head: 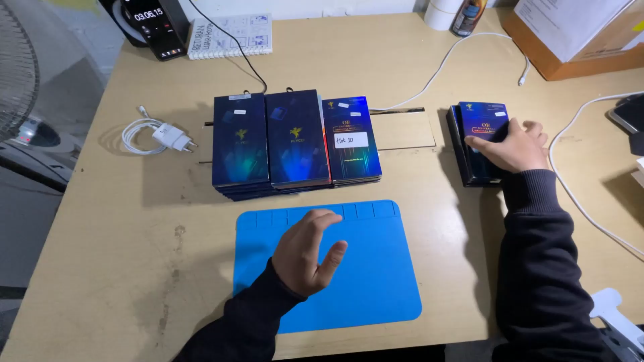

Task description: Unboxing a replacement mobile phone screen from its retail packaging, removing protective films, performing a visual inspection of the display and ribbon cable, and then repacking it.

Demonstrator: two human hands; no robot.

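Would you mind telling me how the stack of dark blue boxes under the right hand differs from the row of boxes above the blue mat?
The right-hand stack is a single pile, while the row of boxes is three piles side by side. The right hand rests on the right-hand stack; nothing touches the row of boxes. One box in the row carries a white handwritten label; the right-hand stack shows none. Both hold flat, dark blue, glossy boxes.

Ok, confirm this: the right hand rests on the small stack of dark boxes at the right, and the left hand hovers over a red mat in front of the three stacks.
Not quite: the mat is blue, not red. The head view shows it. The rest holds: the right hand rests on the small stack of dark boxes at the right, and the left hand hovers over the mat, in front of the three stacks.
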